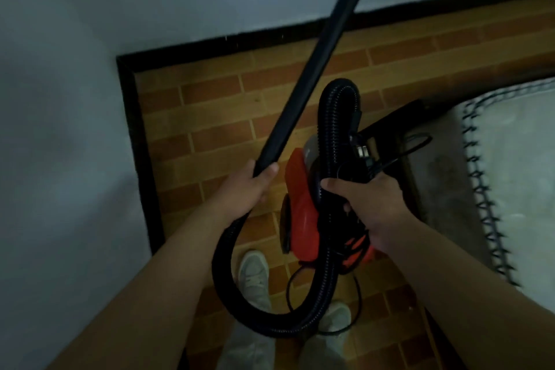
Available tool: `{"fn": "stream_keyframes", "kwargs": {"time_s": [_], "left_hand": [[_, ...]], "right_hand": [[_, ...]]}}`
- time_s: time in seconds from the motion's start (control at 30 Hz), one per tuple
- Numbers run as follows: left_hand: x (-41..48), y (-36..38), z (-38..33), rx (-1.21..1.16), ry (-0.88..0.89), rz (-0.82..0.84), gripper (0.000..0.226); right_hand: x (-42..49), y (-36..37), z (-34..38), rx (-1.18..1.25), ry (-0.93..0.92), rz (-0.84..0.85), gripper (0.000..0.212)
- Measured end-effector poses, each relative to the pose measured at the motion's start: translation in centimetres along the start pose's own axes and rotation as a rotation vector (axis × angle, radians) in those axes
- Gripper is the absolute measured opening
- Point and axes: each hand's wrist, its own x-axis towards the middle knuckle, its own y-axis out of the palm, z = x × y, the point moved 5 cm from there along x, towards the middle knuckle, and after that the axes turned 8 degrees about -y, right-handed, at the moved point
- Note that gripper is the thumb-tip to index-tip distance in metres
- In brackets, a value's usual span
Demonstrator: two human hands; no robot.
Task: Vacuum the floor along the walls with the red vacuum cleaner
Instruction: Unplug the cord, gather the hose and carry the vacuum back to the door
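The wand [312,69], gripped at its near end by the left hand [250,186], was pointed up and away, tip seemingly off the floor [210,99]; the red vacuum cleaner [300,210] was clutched beneath the right hand [372,210].

Both my bare arms reach forward, each hand closed round something.

My left hand [252,185] wraps the lower end of the black wand [312,69], thumb pressed against its right side, fingers curled round the other, and the forearm runs in from the lower left. My right hand [369,207] shows its back, with the thumb pointing left and the fingers curled down over the black top of the red vacuum cleaner [303,213]. Its forearm comes in from the lower right. The hands are near each other, not touching.
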Motion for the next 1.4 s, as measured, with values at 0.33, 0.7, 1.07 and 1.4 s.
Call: {"fn": "stream_keyframes", "kwargs": {"time_s": [0.33,0.7,1.07,1.4], "left_hand": [[-23.0,-3.9,-21.8,0.079,0.261,-0.005,0.042],[-31.0,-1.0,-38.6,0.292,0.42,0.002,0.032],[-28.1,2.7,-51.7,0.416,0.515,0.045,0.037],[-19.9,1.6,-64.8,0.493,0.611,0.1,0.036]], "right_hand": [[-15.2,-11.0,22.3,0.133,-0.161,-0.136,0.032],[-18.9,-22.3,32.7,0.384,-0.234,-0.208,0.033],[-11.5,-29.5,38.1,0.527,-0.228,-0.269,0.046],[-2.8,-32.8,46.3,0.569,-0.181,-0.4,0.044]]}}
